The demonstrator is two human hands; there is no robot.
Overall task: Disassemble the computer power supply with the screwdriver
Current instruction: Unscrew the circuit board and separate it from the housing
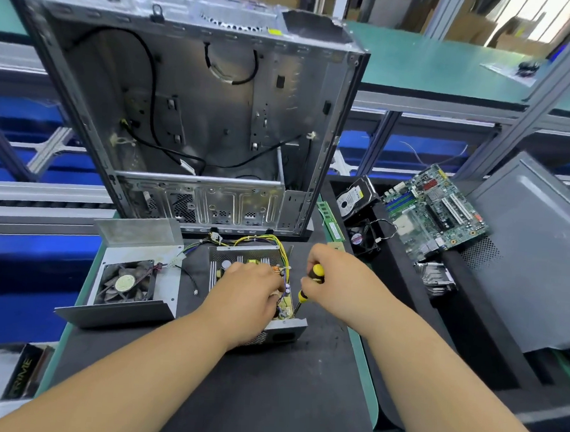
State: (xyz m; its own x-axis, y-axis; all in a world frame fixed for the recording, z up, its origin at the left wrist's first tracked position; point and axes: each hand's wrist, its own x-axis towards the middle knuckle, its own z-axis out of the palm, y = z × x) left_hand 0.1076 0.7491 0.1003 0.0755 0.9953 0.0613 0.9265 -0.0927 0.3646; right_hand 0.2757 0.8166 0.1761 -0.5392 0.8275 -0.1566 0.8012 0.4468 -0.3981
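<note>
The open power supply lies on the black mat of the worktop, in front of the upright empty case. The left hand rests on its circuit board, fingers curled over the parts. The right hand grips the yellow-black screwdriver, tip down at the board's right edge. The fan cover lies just left, the motherboard well right

Both arms reach forward (left hand flat, right hand in a closed grip).
</note>
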